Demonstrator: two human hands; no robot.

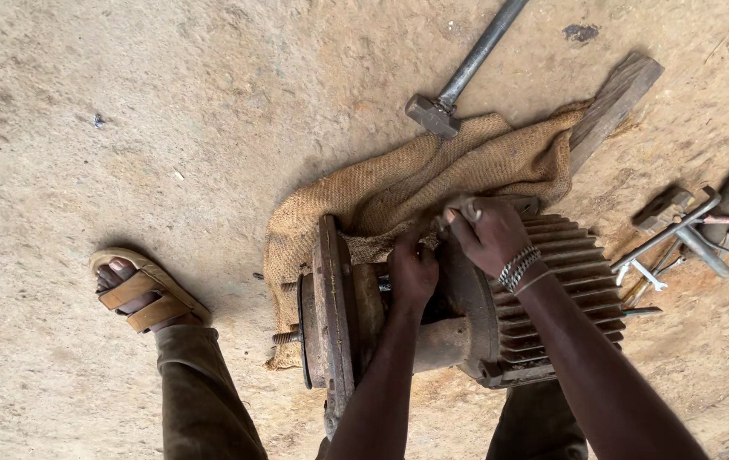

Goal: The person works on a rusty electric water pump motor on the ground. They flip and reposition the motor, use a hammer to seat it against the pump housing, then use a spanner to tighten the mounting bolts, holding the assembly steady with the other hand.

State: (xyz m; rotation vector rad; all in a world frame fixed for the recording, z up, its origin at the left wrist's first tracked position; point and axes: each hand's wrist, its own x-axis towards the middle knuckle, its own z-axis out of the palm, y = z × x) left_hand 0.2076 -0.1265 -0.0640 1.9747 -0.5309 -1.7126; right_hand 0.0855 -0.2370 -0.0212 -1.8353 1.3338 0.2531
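A rusty electric motor (pixel 560 281) with cooling fins lies on its side on a burlap sack (pixel 432 170). A round flange plate (pixel 332 307) stands at its left end. My left hand (pixel 412 271) is closed in the gap between the flange and the motor body; what it grips is hidden. My right hand (pixel 488 234), with metal bracelets at the wrist, is closed on a small metal tool (pixel 465 207) at the top of the motor's end housing.
A sledgehammer (pixel 454 89) lies on the dirt ground beyond the sack. A wooden plank (pixel 616 102) rests at the sack's right. Spanners and metal bars (pixel 680 234) are piled at the right. My sandalled foot (pixel 138 294) is at the left.
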